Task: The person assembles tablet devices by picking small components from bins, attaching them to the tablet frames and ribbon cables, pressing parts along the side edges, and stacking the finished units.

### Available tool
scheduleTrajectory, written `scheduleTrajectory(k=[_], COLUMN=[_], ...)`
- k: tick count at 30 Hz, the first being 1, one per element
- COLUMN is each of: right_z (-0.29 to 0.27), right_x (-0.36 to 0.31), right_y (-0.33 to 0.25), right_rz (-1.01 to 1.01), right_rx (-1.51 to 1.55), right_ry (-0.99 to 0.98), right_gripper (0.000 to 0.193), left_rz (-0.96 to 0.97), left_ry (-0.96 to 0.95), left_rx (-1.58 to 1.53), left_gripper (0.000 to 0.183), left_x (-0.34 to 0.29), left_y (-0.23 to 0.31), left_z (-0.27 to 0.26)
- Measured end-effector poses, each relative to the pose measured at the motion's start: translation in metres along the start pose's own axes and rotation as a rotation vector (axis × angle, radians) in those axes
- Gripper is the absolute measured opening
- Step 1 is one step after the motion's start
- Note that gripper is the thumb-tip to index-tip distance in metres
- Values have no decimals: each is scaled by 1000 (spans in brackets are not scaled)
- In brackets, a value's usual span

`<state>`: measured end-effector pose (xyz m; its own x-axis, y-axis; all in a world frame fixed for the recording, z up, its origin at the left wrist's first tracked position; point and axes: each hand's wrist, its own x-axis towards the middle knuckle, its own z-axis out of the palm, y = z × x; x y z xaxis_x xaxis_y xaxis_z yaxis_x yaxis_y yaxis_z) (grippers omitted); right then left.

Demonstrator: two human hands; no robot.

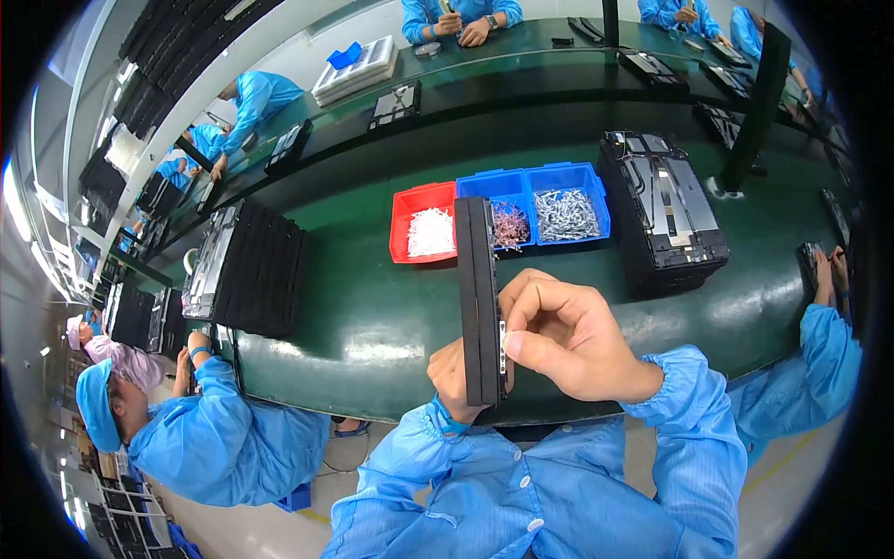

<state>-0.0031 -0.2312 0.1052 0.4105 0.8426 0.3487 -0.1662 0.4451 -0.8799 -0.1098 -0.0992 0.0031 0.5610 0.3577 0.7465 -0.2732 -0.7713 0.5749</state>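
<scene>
My left hand is closed around a thick black slab-like electronic assembly, held on edge above the front of the bench. Most of that hand's fingers are hidden behind the slab. At the slab's right side, my right hand has its thumb and fingers drawn together in a pinch. A small silvery-white piece shows at the thumb tip, against the slab. Whether it is fixed there or held between the fingers, I cannot tell. The slab's right face is seen almost edge-on.
Beyond the slab stand a red bin of white parts and blue bins of pinkish and silvery parts. Stacks of black device frames rise at left and right. A raised shelf runs behind. Co-workers sit on both sides.
</scene>
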Motion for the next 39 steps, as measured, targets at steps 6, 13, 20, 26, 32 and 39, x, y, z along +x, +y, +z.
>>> scheduleTrajectory(k=[6, 13, 20, 26, 32, 39], right_z=[0, 1, 2, 2, -4, -5], right_x=[-1, -1, 0, 1, 0, 1], right_y=[0, 2, 1, 0, 1, -4], right_rz=[-2, -24, -14, -11, -10, 104], right_rx=[-2, 5, -10, -17, -27, 10], right_ry=[-4, 11, 37, 46, -4, 36], right_gripper=[6, 7, 14, 14, 8, 5], left_rz=[57, 86, 129, 201, 95, 292], left_ry=[-6, -4, 2, -48, -9, -19], left_rx=[76, 81, 126, 122, 45, 227], left_gripper=[15, 24, 30, 36, 38, 45], left_x=[2, 5, 4, 9, 0, 5], left_y=[4, 4, 2, 2, 1, -2], left_z=[-2, -3, -2, -6, -1, -4])
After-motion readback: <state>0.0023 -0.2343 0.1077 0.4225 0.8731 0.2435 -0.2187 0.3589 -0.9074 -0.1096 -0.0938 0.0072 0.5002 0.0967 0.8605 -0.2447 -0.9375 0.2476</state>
